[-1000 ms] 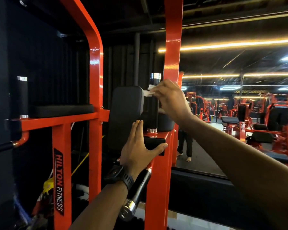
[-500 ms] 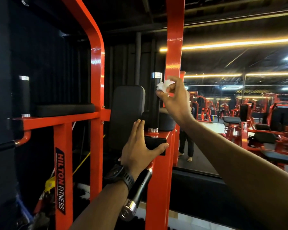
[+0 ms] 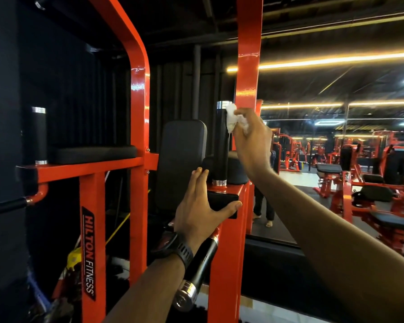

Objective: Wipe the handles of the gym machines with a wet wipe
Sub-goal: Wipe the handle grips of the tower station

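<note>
Head view: pinching a crumpled white wipe [image 3: 231,117] between the thumb and curled fingers of the right hand [image 3: 252,141], raised just beside the red post [image 3: 247,54]. Pressing the wipe against the right side of the upright black handle [image 3: 221,148], just below its chrome top cap. Holding the left hand [image 3: 197,210] flat below that handle, fingers straight and pressed together, pointing up toward the black back pad [image 3: 180,157], thumb spread wide to the right and resting on the black end block [image 3: 222,200] of the red arm. Wearing a black watch [image 3: 173,249] on the left wrist. Positioning the left wrist over a slanted black grip [image 3: 200,264] with a chrome end. Showing, further left, a second upright handle [image 3: 38,136] beside a black arm pad [image 3: 93,153], well apart from both hands, and a "HILTON FITNESS" label [image 3: 89,252] on a red upright. Reflecting rows of red machines in the mirror [image 3: 336,183] at right.
</note>
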`<action>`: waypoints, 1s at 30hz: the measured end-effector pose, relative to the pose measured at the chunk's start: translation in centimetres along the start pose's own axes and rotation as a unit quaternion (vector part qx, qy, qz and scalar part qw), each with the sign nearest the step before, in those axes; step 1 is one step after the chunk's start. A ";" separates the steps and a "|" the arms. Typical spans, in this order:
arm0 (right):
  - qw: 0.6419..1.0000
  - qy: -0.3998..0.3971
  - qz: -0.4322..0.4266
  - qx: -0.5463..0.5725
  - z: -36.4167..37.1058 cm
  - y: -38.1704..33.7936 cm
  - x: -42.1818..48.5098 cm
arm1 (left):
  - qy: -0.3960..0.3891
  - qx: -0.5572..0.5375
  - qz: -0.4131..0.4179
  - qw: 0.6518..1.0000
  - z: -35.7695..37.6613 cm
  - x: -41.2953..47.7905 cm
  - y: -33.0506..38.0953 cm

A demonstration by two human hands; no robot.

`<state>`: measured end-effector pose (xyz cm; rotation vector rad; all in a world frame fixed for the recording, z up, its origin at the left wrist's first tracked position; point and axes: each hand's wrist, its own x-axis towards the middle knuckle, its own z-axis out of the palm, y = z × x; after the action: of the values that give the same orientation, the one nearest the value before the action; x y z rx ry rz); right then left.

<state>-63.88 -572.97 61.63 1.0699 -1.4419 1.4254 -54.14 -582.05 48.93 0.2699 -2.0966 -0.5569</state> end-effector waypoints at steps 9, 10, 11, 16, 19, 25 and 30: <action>0.998 -0.025 -0.053 -0.035 0.8 -0.4 -0.9 | -0.005 0.005 -0.004 1.000 -0.1 -0.1 0.2; 0.994 -0.046 -0.083 -0.056 0.9 0.2 -1.5 | -0.004 0.004 -0.003 1.000 -0.1 0.0 0.2; 0.989 -0.068 -0.108 -0.075 0.7 0.5 -1.8 | -0.004 0.004 -0.002 1.000 -0.1 0.0 0.2; 0.999 -0.014 -0.046 0.004 0.1 -0.4 0.3 | 0.007 0.002 0.001 1.000 0.0 -0.1 0.1; 0.988 0.035 0.115 0.094 1.3 -1.1 -0.8 | -0.002 0.006 -0.007 1.000 -0.2 -0.1 0.2; 0.945 -0.065 0.240 0.213 -0.6 -0.7 -0.6 | 0.000 0.014 -0.004 1.000 -0.1 -0.1 0.3; 0.967 -0.085 0.207 0.117 -0.5 -0.9 -3.2 | -0.006 0.017 -0.011 1.000 -0.2 -0.1 0.3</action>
<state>-62.06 -572.36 58.88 1.0992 -1.7248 1.8752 -53.89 -581.78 49.09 0.3113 -2.1183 -0.5367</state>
